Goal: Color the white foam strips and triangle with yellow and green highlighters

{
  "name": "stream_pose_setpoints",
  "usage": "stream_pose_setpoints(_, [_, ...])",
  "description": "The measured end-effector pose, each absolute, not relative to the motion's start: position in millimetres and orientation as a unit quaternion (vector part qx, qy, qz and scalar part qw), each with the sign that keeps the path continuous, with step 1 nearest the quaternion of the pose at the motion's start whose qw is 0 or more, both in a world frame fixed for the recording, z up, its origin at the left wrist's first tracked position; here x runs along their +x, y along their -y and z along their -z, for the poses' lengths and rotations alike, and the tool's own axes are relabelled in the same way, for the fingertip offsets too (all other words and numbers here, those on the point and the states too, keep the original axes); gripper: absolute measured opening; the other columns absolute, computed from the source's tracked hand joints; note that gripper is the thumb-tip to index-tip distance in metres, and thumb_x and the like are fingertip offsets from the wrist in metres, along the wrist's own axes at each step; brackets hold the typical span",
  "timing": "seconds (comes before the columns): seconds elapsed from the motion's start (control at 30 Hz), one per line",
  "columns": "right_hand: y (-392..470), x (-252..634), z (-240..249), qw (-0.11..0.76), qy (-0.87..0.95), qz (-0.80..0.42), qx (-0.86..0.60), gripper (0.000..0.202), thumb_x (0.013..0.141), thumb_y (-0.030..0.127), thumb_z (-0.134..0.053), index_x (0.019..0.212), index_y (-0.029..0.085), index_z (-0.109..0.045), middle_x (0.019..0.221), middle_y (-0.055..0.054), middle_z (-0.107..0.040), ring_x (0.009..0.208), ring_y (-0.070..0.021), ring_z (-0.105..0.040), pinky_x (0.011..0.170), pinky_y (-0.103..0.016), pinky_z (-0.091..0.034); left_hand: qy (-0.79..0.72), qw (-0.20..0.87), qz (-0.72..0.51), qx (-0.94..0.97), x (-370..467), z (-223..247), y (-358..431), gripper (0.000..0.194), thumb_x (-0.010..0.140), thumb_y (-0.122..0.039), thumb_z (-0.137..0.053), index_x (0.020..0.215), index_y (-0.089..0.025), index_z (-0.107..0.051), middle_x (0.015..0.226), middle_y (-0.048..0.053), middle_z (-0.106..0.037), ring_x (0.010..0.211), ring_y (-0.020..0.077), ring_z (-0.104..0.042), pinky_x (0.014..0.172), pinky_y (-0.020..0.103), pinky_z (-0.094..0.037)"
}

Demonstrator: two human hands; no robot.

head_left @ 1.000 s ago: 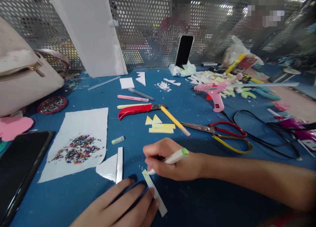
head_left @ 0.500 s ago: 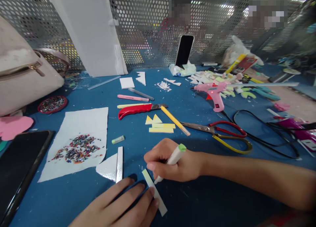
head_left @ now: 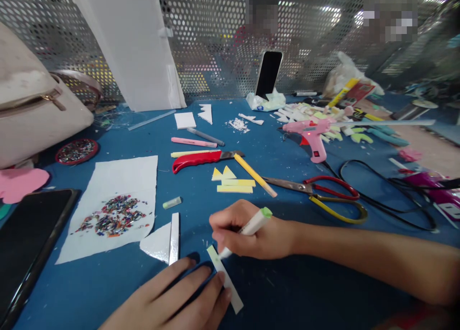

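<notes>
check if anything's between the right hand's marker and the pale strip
Nothing visible stands between the marker in the right hand and the pale strip; its tip is at the strip's far part. Nearer, the left hand partly covers it.

Slanted pale strip [head_left: 235,299], green-ended marker [head_left: 256,221] (touching, apparently)

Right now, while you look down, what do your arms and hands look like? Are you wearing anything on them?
Both are plain human hands with slim fingers and no gloves. My right hand has no ring or bracelet that I can see, and the right forearm has no sleeve in view. My left hand shows no ring; its wrist is out of view.
</notes>
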State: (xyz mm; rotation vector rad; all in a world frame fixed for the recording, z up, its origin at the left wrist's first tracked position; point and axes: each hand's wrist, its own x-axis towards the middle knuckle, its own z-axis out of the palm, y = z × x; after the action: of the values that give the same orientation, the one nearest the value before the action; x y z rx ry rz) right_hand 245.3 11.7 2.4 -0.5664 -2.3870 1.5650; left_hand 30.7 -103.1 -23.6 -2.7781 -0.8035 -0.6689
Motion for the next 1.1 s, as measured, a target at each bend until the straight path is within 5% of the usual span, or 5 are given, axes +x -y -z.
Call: stream_pose_setpoints(1.1, [-12.7, 243.5, -2.6, 0.129, 0.796, -0.556, -0.202, 0.033, 0.095, 0.032, -0.054, 0.068, 0.016, -0.046, 0.059, 0.005, -0.042, 0.055, -0.0064, -0.035, 0.050, -0.019, -0.027, 0.270, 0.082, 0.218, -0.934, 29.1, 23.8, 106.3, 0.036, 0.107, -0.016, -0.038, 0.115, -0.026, -0.072, 0.115, -0.008, -0.071, 0.107, 0.0120, -0.058, 0.126, 0.035, -0.012])
